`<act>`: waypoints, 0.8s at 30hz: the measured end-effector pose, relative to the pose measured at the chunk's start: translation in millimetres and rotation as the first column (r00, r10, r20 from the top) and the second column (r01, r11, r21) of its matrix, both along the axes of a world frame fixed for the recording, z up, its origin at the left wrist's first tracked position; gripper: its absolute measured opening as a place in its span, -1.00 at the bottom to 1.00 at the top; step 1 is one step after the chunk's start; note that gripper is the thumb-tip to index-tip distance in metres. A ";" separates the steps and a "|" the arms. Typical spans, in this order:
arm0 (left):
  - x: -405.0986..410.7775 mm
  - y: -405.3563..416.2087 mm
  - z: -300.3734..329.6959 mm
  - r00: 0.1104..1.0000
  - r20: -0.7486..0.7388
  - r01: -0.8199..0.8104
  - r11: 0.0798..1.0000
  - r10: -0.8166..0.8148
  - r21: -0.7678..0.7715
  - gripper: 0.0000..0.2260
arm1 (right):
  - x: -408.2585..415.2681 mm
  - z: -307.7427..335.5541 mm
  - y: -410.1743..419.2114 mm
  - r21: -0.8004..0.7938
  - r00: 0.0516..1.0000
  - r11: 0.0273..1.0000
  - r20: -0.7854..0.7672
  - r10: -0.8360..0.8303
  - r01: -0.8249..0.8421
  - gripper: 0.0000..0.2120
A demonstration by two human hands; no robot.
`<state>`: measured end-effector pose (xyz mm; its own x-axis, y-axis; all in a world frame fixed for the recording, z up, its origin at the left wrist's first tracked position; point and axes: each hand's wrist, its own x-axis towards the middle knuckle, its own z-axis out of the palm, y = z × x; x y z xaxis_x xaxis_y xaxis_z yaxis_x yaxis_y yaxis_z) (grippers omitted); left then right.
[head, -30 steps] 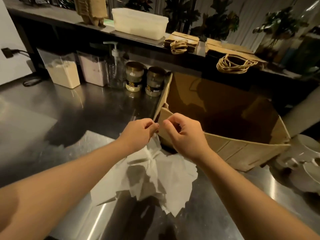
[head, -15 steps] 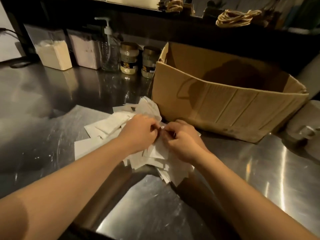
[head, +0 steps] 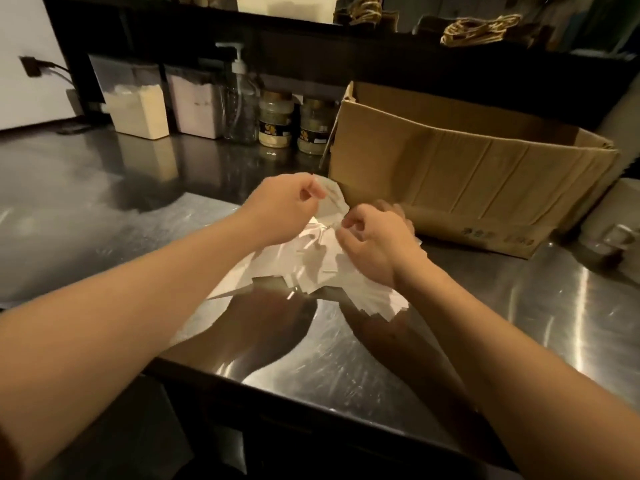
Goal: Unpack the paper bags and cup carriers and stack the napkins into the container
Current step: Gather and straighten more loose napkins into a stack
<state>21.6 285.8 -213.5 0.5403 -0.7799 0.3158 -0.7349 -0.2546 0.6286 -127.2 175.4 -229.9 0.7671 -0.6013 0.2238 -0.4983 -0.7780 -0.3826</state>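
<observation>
Left hand (head: 287, 206) and right hand (head: 375, 242) fingers curl, pinching the loose napkins (head: 322, 268)

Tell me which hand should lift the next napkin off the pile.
Left, probably. The left hand already pinches a raised napkin above the pile, while the right hand lies low on the pile.

white napkins (head: 322, 268), brown box (head: 467, 188) — steel-grey counter (head: 519, 323)

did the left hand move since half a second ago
Yes. The left hand has lifted off the napkin pile, pinching a napkin, and now sits higher against the cardboard box's near-left corner than before.
</observation>
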 end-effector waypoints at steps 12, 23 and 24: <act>24.5 61.6 9.4 0.963 0.247 -0.050 0.834 -0.105 0.549 -0.84 | 33.5 -6.1 55.4 -0.137 0.954 0.956 -0.185 0.234 -0.261 -0.28; 22.8 62.4 -6.5 0.999 0.001 0.032 0.873 -0.036 0.486 -0.43 | 26.1 -8.2 52.0 -0.255 0.942 0.910 -0.159 0.294 -0.327 -0.62; 22.4 62.4 -6.6 0.999 -0.023 0.033 0.874 -0.025 0.484 -0.44 | 25.5 -8.2 51.6 -0.250 0.948 0.915 -0.127 0.292 -0.316 -0.64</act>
